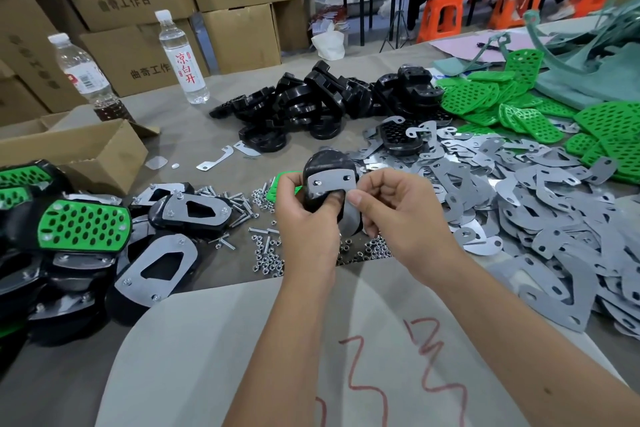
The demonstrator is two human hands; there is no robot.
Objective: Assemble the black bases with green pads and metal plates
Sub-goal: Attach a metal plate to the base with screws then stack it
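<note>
A: How far is the work, in your opinion?

B: Somewhere in the middle, I think. At the left edge of the table there is a pile of finished pieces (83, 229) — black bases with a green pad on one side and a metal plate screwed on the other. It is a good number, but the stock is much bigger.

A: What stock remains?

B: A heap of bare black bases (311, 104) toward the far edge, many green pads (519, 104) at the far right corner, and a very large spread of grey metal plates (519, 211) along the right edge. So most of the job is still to do.

A: And the piece in work now?

B: The black base (327, 165) is held up in the air over the near middle of the table. The left hand (304, 218) grips it from below, fingers curled round it. The right hand (398, 208) pinches the metal plate (330, 182) with thumb and finger and lays it against the base. The two holes of the plate look empty — no screws in them yet, as far as I can see.

A: The screws are close?

B: Yes, the screws and nuts (266, 250) lie scattered just under the hands. One loose green pad (277, 184) is behind the left hand, partly hidden.
</note>
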